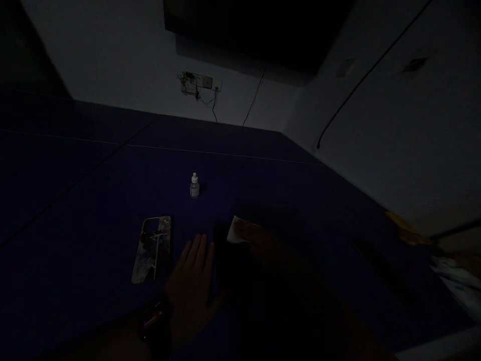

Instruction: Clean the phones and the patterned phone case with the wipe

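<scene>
The picture is very dark. My left hand [191, 286] lies flat with its fingers stretched out, its thumb at the left edge of a black flat object [222, 255] whose kind I cannot make out. A dark watch [153, 318] is on that wrist. Under the fingers of my right hand [257, 234] is a white wipe [234, 233], held against the far part of the black object. Left of my left hand lies a phone in a patterned case [153, 249], camera side up. Farther off, a small white-capped dropper bottle [194, 187] stands upright.
All of this is on a blue tabletop [112, 195] with seams. At the right lie a long dark object [383, 271], a yellow item [406, 228] and a pale crumpled plastic bag [456, 276]. Wall sockets [206, 82] with cables and a large dark screen [248, 30] are behind.
</scene>
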The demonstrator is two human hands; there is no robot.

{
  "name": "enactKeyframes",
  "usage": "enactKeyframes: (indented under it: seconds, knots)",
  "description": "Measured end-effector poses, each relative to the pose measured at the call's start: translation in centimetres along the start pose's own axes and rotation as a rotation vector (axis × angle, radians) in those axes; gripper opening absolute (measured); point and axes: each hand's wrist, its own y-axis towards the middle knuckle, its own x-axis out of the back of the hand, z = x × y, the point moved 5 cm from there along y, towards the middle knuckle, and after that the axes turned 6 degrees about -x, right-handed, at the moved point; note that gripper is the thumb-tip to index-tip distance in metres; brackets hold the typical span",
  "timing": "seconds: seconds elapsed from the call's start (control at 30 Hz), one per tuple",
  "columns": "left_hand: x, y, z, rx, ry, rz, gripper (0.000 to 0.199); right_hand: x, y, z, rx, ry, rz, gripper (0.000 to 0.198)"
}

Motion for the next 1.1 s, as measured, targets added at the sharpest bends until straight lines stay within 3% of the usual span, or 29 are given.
enactKeyframes:
  seconds: [0.2, 0.4, 0.6, 0.77, 0.87, 1.0, 1.1]
  knots:
    - [0.0, -0.1, 0.0, -0.006, 0.0, 0.001, 0.087, 0.4, 0.3, 1.5, 0.096, 0.065, 0.048, 0.053]
    - [-0.1, -0.1, 0.1, -0.016, 0.025, 0.009, 0.087, 0.3, -1.0, 1.0, 0.007, 0.089, 0.008, 0.056]
    - [-0.1, -0.1, 0.0, 0.0, 0.089, -0.027, 0.09, 0.0, -1.7, 1.2, 0.167, 0.176, 0.031, 0.045]
    - [0.1, -0.1, 0.0, -0.012, 0.078, -0.026, 0.092, 0.0, -1.5, 1.0, 0.077, 0.128, 0.042, 0.053]
    - [0.2, -0.1, 0.0, -0.013, 0.069, -0.014, 0.091, -0.6, -1.4, 1.7, 0.115, 0.175, 0.083, 0.061]
    - [0.3, -0.2, 0.0, 0.0, 0.076, -0.024, 0.088, -0.2, -1.8, 1.5, 0.188, 0.257, 0.06, 0.05]
    - [0.2, -0.1, 0.0, -0.009, 0.082, -0.021, 0.089, 0.2, -1.8, 0.6, 0.125, 0.209, 0.016, 0.05]
